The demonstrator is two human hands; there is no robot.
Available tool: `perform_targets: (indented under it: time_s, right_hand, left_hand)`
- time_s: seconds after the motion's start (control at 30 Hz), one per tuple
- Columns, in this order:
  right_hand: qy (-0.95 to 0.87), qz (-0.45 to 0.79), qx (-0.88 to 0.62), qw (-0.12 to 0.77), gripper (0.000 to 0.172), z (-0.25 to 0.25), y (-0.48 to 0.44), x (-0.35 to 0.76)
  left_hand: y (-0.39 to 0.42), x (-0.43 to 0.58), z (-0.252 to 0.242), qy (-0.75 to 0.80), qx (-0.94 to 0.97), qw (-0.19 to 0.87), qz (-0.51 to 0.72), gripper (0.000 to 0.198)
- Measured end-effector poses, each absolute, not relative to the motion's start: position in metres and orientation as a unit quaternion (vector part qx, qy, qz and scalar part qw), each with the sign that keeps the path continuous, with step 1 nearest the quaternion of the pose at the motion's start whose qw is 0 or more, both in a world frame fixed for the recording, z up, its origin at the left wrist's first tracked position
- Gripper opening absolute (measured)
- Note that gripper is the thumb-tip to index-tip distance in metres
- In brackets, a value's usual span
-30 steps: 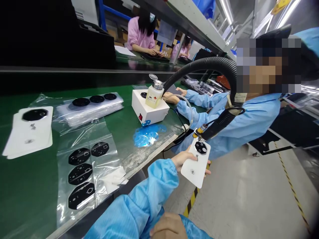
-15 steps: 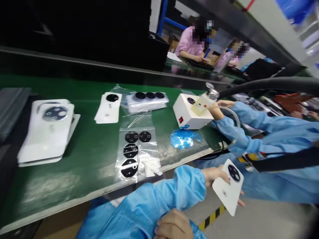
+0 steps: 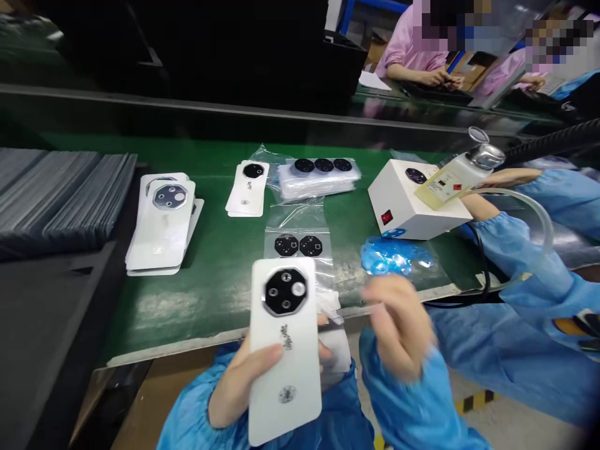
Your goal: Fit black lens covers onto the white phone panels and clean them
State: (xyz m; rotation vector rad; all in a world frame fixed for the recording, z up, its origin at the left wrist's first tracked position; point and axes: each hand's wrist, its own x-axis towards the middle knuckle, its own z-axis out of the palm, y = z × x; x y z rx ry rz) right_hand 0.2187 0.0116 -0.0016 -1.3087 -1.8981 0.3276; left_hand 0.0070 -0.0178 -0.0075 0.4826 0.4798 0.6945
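The left hand (image 3: 237, 380) has come back from the side of the hose (image 3: 562, 132) and is clamped on the white panel (image 3: 294, 362) before the body — thumb on its face, fingers behind — with bagged black plates (image 3: 286, 245) just beyond it. The right hand (image 3: 398, 328) has risen nearby, below the blue film (image 3: 387, 255), curled but too blurred to tell whether it pinches anything; the panel now seems within reach of both.

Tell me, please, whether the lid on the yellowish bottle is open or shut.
Open: the round lid stands raised at an angle, apart from the metal top of the bottle.
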Motion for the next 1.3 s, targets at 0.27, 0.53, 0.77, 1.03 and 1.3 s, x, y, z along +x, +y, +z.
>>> perform_targets:
  time_s: [0.27,0.53,0.77,1.03,1.3]
  right_hand:
    - [-0.808,0.179,-0.516,0.219,0.031,-0.035,0.113,0.205]
    - [-0.812,0.193,-0.526,0.164,0.041,-0.033,0.120,0.212]
    - [-0.806,0.196,-0.537,0.154,0.043,-0.033,0.122,0.211]
    - [-0.798,0.206,-0.543,0.161,0.041,-0.034,0.121,0.211]
    - [-0.789,0.217,-0.548,0.173,0.040,-0.031,0.121,0.210]
  left_hand:
    - [-0.033,0.006,0.023,0.174,0.258,0.868,0.386,0.051]
    - [-0.036,0.005,0.025,0.134,0.258,0.879,0.379,0.050]
    - [-0.041,0.005,0.018,0.126,0.244,0.884,0.377,0.051]
    - [-0.037,0.006,0.028,0.160,0.247,0.888,0.353,0.047]
    - [-0.035,0.006,0.035,0.176,0.230,0.890,0.353,0.047]
